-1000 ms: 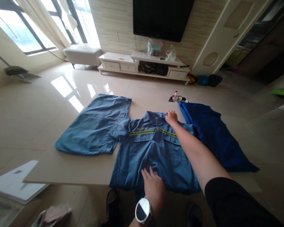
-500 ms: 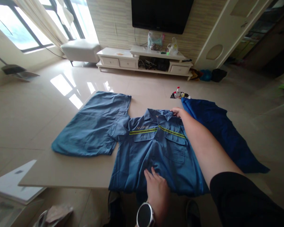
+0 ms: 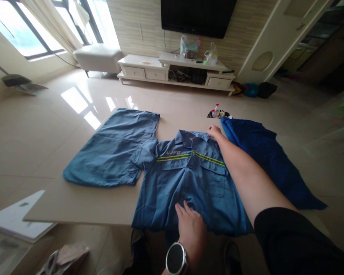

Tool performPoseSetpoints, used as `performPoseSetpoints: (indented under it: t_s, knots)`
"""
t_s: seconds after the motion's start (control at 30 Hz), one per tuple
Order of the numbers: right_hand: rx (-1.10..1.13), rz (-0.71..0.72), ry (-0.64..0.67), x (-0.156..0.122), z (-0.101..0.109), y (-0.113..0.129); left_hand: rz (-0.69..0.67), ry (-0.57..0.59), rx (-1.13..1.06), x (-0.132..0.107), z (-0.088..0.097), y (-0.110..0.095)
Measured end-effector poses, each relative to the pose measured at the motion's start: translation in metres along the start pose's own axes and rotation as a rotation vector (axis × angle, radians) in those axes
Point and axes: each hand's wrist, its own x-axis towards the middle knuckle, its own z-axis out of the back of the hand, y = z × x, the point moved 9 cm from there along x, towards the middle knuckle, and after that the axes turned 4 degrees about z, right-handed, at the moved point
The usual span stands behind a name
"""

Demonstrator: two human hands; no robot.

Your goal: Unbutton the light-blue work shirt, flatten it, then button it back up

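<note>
A blue shirt (image 3: 173, 183) with yellow stripes (image 3: 174, 157) lay on a table (image 3: 86, 204). On the shirt's lower front the left hand (image 3: 190, 222) rested, palm down. At the shirt's collar (image 3: 183, 138) the right hand (image 3: 214, 131) touched the cloth edge. Left of the shirt lay a blue garment (image 3: 111, 149), right of it a darker cloth (image 3: 271, 156), and beyond it stood a white cabinet (image 3: 156, 75) under a television (image 3: 197, 17).

Before you: shirt (image 3: 186, 179), matt cloth, creased; table (image 3: 88, 204), smooth; floor (image 3: 160, 96), glossy tile. Your watch (image 3: 175, 258) looks glossy, metallic-rimmed.

"NJP" plus blurred letter (image 3: 179, 152), on shirt (image 3: 189, 181)
</note>
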Motion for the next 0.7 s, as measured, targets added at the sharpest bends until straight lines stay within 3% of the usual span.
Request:
performPoseSetpoints:
  t_s: [0.3,0.43,0.7]
  knots:
    - [-0.279,0.424,0.078,-0.028,-0.053,0.048,-0.015,-0.054,0.051,-0.001,-0.001,-0.001]
    - [-0.296,0.354,0.064,-0.022,-0.063,0.048,-0.012,-0.05,0.038,-0.002,0.0,-0.001]
    - [-0.201,0.203,0.042,0.004,-0.056,0.051,-0.007,-0.094,0.013,0.0,-0.003,0.0]
